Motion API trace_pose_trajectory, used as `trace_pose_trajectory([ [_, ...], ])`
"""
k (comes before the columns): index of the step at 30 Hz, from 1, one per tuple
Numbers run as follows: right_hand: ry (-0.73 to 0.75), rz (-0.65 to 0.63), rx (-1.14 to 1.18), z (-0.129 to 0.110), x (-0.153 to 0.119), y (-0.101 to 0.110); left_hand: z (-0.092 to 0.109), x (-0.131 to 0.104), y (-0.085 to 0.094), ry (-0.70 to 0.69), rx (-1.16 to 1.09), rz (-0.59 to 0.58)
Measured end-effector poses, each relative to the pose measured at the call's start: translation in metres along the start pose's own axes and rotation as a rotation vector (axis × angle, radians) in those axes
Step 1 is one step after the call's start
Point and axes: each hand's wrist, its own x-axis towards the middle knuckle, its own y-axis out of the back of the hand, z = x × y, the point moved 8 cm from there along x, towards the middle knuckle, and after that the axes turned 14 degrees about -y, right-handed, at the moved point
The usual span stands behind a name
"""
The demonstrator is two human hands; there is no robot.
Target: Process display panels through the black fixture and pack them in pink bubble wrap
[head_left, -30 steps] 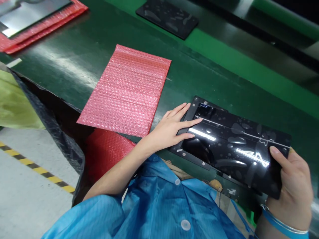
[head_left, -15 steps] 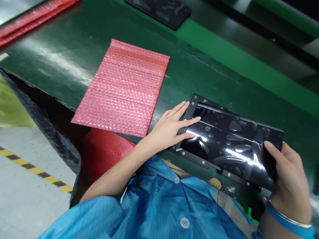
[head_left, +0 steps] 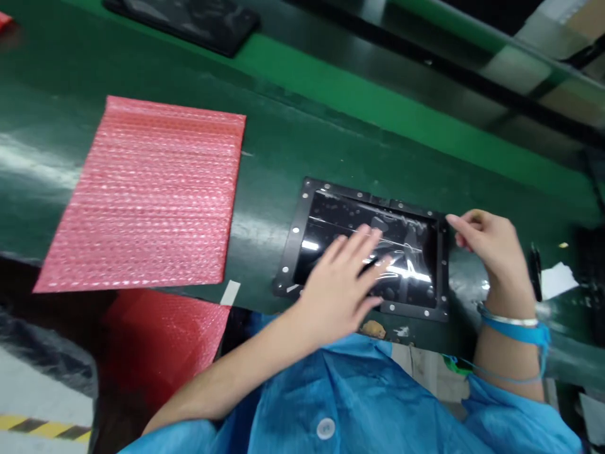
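A black screen panel (head_left: 345, 217) under clear, bubbled film lies inside a black frame (head_left: 290, 252) with round pale dots along its border. Over the panel's lower left part is my left hand (head_left: 338, 290), fingers spread and palm down; whether the palm touches the film I cannot tell. At the frame's upper right corner is my right hand (head_left: 491, 243), with the fingers curled in and the thumb tip by the corner. Anything between those fingers is hidden. A blue wrist strap (head_left: 515, 328) with a cord circles my right wrist.
A pink bubble-wrap pouch (head_left: 151, 195) lies on the green bench (head_left: 283, 151) at left, with more red bubble wrap (head_left: 165, 334) below the edge. Another dark panel (head_left: 189, 22) rests at the back. White paper (head_left: 558, 280) and a black pen-like item (head_left: 535, 271) are at right.
The panel, tilted in my right hand before, now lies flat within the frame. My right hand has let go of it and moved to the frame's corner. My left hand has moved onto the panel.
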Motion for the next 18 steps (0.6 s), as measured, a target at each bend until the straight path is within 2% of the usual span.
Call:
trace_pose_trajectory([
  [3, -0.030, -0.100, 0.033, 0.006, 0.015, -0.016, 0.048, 0.030, -0.038, -0.230, -0.015, -0.116],
  [6, -0.048, -0.074, -0.008, 0.006, 0.022, -0.021, 0.065, 0.044, -0.057, -0.291, 0.040, -0.147],
  [10, -0.052, 0.035, -0.142, 0.000, 0.025, -0.018, 0.065, 0.048, -0.060, -0.291, 0.073, -0.160],
  [15, -0.056, -0.012, -0.149, -0.004, 0.030, -0.022, 0.060, 0.053, -0.053, -0.306, 0.077, -0.240],
  [18, -0.038, -0.001, -0.095, -0.005, 0.028, -0.021, 0.045, 0.057, -0.040, -0.349, -0.024, -0.282],
])
